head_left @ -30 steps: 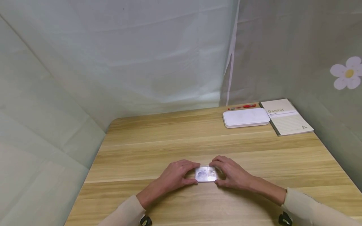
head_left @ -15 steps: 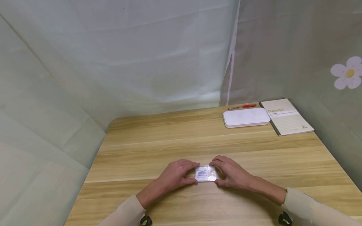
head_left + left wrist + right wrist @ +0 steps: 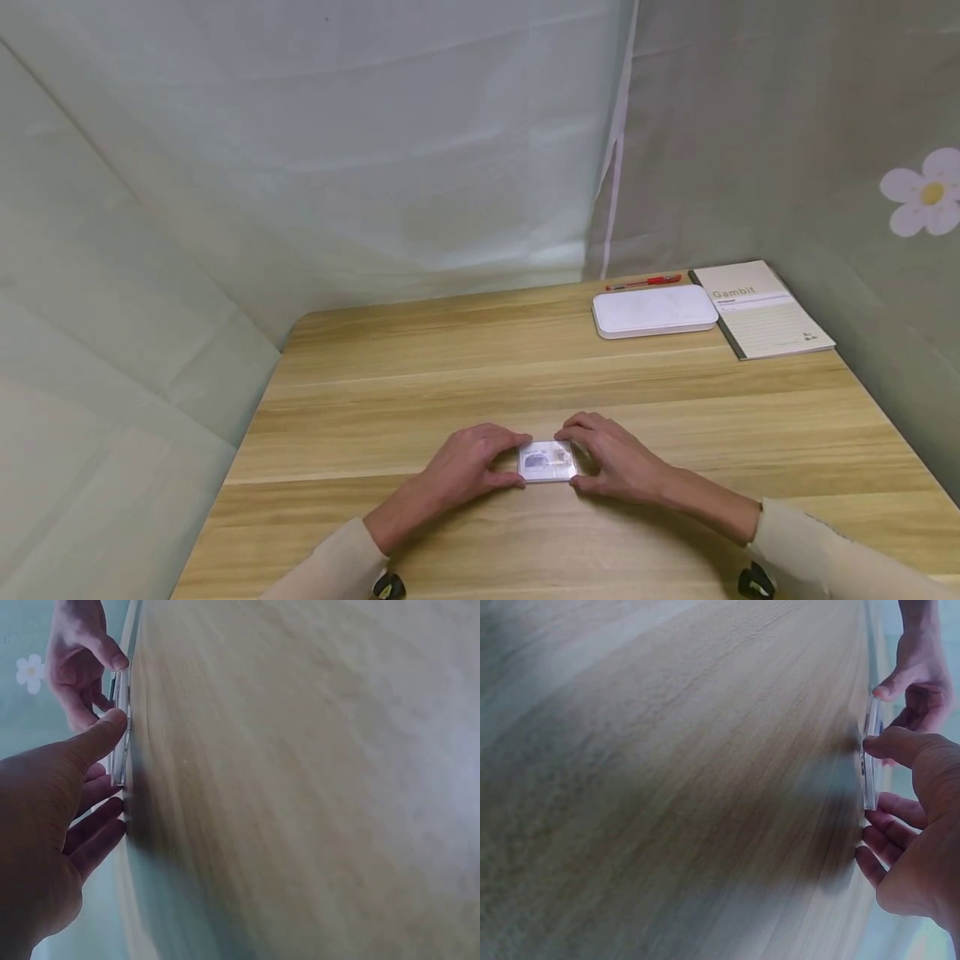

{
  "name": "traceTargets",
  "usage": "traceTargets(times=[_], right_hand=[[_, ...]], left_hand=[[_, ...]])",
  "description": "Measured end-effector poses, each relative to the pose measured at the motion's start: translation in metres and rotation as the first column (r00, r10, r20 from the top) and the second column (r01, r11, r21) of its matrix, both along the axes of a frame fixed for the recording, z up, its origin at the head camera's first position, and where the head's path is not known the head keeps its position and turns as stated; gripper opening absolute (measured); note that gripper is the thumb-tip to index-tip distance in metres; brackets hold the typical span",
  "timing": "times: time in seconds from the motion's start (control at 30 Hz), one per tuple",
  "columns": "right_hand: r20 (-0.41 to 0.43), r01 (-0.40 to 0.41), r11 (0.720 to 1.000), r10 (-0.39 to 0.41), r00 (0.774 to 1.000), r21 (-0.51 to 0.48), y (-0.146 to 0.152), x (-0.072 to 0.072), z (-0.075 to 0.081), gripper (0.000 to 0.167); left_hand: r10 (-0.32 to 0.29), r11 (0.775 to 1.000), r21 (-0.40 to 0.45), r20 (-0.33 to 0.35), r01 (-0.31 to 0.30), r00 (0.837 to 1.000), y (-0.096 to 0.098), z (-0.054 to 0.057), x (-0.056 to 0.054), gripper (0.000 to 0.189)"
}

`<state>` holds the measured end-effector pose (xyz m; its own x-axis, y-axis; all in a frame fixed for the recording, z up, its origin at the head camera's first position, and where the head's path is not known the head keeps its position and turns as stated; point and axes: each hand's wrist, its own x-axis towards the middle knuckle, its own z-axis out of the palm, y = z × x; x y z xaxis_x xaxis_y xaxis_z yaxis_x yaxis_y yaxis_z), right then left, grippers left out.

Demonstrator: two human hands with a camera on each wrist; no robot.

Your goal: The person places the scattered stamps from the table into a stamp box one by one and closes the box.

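A small flat clear-plastic case [image 3: 547,462] with a printed card-like face lies low at the wooden table, in front of the person. My left hand [image 3: 471,461] grips its left end, thumb at the near edge and fingertips at the far edge. The right hand [image 3: 617,458] pinches the right end in the same way. Seen edge-on in the left wrist view, the thin case [image 3: 120,750] sits between thumb and fingers, close over the tabletop. The right wrist view shows the case [image 3: 870,776] from its other end, the right thumb against its near edge.
Toward the back right of the wooden table [image 3: 420,375] lies a white rectangular case [image 3: 654,312]. Behind it is a red pen [image 3: 643,283], and to its right a notebook marked "Gambit" [image 3: 761,310]. Fabric walls [image 3: 420,150] stand behind and at both sides.
Both hands keep their hold and place on the clear case. The bright glare on its right half has weakened; the head view has shifted very slightly.
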<state>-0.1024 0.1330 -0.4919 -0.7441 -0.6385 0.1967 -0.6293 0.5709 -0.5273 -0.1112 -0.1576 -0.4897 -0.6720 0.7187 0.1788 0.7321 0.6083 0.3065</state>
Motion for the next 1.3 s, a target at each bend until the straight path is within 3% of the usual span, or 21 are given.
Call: traceTargets(times=[0.47, 0.77, 1.03, 1.3], right_hand=[[0.016, 0.018, 1.000, -0.018, 1.000, 0.024, 0.001, -0.001, 0.001, 0.056], [0.000, 0.038, 0.998, -0.038, 0.999, 0.046, -0.001, -0.001, 0.002, 0.056], [0.013, 0.024, 0.998, -0.025, 1.000, 0.053, 0.000, -0.003, 0.004, 0.058], [0.062, -0.013, 1.000, 0.011, 0.998, 0.021, 0.001, -0.007, 0.005, 0.058]], left_hand=[[0.038, 0.997, -0.062, 0.048, -0.035, 0.998, 0.003, 0.001, 0.001, 0.059], [0.057, 0.990, -0.135, 0.107, -0.042, 0.993, 0.010, 0.011, -0.001, 0.061], [0.064, 0.988, -0.146, 0.115, -0.047, 0.991, 0.013, 0.015, -0.001, 0.060], [0.069, 0.988, -0.142, 0.104, -0.054, 0.992, 0.011, 0.010, 0.000, 0.060]])
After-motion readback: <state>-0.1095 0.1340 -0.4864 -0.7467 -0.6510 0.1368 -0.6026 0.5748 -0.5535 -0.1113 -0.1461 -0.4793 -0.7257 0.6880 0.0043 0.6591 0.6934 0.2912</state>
